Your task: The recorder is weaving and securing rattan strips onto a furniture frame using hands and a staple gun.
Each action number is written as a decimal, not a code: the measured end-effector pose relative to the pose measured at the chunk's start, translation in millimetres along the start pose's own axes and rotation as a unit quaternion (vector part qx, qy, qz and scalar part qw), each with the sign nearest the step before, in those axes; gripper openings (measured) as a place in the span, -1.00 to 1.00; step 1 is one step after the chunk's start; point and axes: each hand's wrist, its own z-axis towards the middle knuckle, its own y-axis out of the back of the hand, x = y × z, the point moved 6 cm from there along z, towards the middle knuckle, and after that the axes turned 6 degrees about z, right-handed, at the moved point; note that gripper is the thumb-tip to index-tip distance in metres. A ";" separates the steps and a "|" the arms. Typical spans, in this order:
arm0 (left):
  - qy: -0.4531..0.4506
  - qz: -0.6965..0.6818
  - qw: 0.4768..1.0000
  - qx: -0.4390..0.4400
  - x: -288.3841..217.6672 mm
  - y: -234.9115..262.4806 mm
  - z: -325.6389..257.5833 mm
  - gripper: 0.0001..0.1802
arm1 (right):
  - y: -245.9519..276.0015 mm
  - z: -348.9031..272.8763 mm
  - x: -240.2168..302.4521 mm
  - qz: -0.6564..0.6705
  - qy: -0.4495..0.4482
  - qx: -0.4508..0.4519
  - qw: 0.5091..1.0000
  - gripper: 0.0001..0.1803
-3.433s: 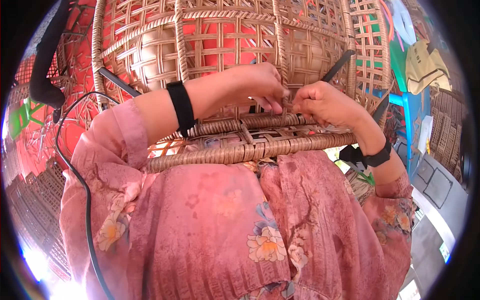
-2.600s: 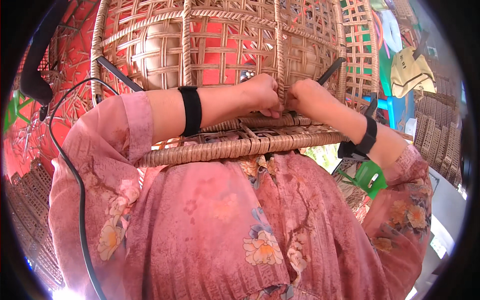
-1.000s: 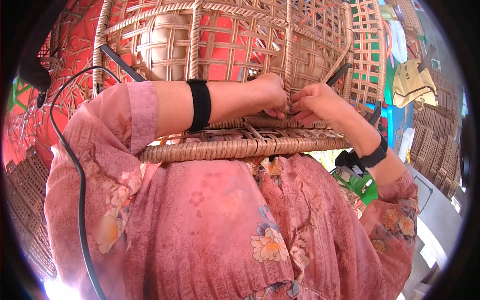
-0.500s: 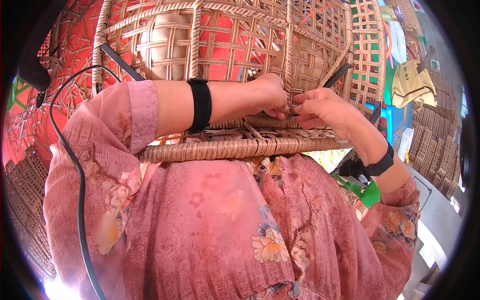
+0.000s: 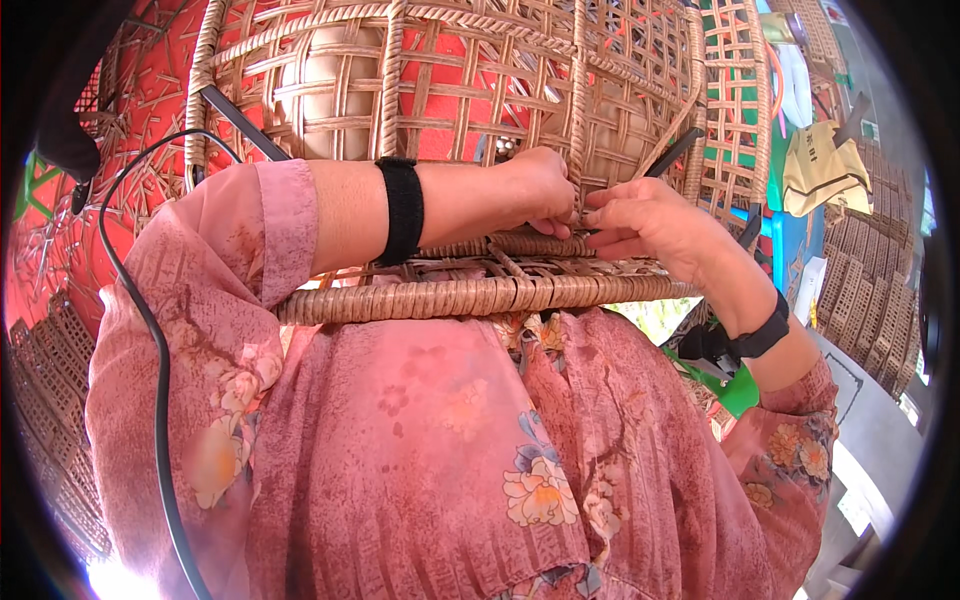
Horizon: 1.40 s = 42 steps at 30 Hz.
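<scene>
A brown wicker piece with an open weave [image 5: 490,60] fills the space ahead of me, crossed by braided ribs. Its thick wrapped edge [image 5: 450,298] runs in front of my body. My left hand [image 5: 545,188] is closed against the middle braided rib [image 5: 577,100], low down, with its fingers curled in. Facing it, my right hand [image 5: 645,222] has thumb and fingers pressed together at the same rib. The fingertips of both hands nearly meet. Whatever lies in their grip is too small or hidden to make out.
Red flooring [image 5: 140,120] with scattered wicker scraps shows at the left. A black cable [image 5: 150,330] hangs by my left arm. At the right are a beige bag [image 5: 828,168], a blue surface [image 5: 795,240] and stacked woven panels [image 5: 870,290]. Dark straps [image 5: 675,152] cross the wicker.
Almost nothing differs. My right hand and wrist have shifted very slightly; my left hand keeps its place at the rib.
</scene>
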 end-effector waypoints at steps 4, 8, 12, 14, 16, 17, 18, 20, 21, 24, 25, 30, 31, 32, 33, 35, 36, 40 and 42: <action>0.001 -0.002 1.000 0.002 -0.2 0.0 -0.9 -0.85 | 1.2 1.0 -2.9 -0.007 -0.006 0.014 1.000 -0.43; -0.006 -0.010 1.000 0.000 2.6 1.2 0.3 -0.83 | -1.2 3.5 -4.0 0.055 -0.013 0.040 0.998 -0.53; -0.018 -0.006 1.000 0.001 2.0 0.5 0.2 -0.83 | 2.5 7.2 -12.2 0.123 -0.014 0.046 0.991 -0.70; -0.020 -0.007 1.000 0.001 2.5 0.9 0.9 -0.83 | 4.2 8.2 -13.1 0.141 -0.016 0.054 0.988 -0.65; -0.024 -0.014 1.000 0.001 2.7 1.5 0.6 -0.84 | 4.7 8.6 -12.8 0.153 -0.017 0.061 0.986 -0.59; -0.023 -0.014 1.000 0.001 2.6 1.6 0.4 -0.84 | 4.2 9.4 -12.9 0.142 -0.014 0.066 0.988 -0.57; -0.022 -0.014 1.000 0.001 2.5 1.9 0.3 -0.85 | 3.5 10.9 -13.8 0.131 -0.011 0.072 0.989 -0.54; -0.022 -0.005 1.000 0.003 1.4 1.0 0.3 -0.85 | 2.2 11.5 -16.1 0.114 -0.009 0.078 0.990 -0.49; -0.022 0.004 1.000 0.004 0.6 0.3 0.4 -0.85 | 0.9 11.3 -17.0 0.107 -0.010 0.081 0.991 -0.47; -0.019 0.032 0.999 0.001 -2.1 1.1 0.0 -0.87 | -1.1 13.2 -13.2 0.094 0.000 0.103 0.990 -0.40; -0.018 0.043 0.999 0.001 -3.0 1.1 0.1 -0.87 | -1.6 13.1 -11.6 0.093 0.005 0.110 0.990 -0.38; -0.024 0.067 0.997 -0.028 -2.1 2.8 1.2 -0.85 | -2.4 13.2 -6.6 0.099 0.023 0.107 0.989 -0.37; -0.026 0.080 0.996 -0.031 -2.3 3.1 2.4 -0.84 | -3.4 13.1 -4.9 0.098 0.030 0.114 0.988 -0.37; -0.038 0.135 0.989 -0.038 -4.1 4.4 3.5 -0.83 | -4.2 14.8 -5.7 0.098 0.029 0.112 0.988 -0.40; -0.051 0.189 0.980 -0.046 -5.8 6.1 4.5 -0.82 | -5.5 17.3 -7.1 0.097 0.027 0.111 0.989 -0.42; -0.056 0.253 0.964 -0.056 -8.9 8.8 2.6 -0.81 | -6.9 19.9 -7.3 0.106 0.023 0.114 0.988 -0.47; -0.051 0.264 0.961 -0.059 -9.4 9.7 1.7 -0.81 | -7.5 18.7 -5.8 0.116 0.021 0.115 0.986 -0.51; -0.046 0.262 0.962 -0.055 -12.9 11.9 -6.3 -0.80 | -6.4 19.5 -8.8 0.135 0.011 0.094 0.986 -0.63; -0.085 0.294 0.951 -0.049 -14.7 12.1 -3.1 -0.83 | -2.0 22.3 -11.9 0.140 -0.008 0.099 0.985 -0.40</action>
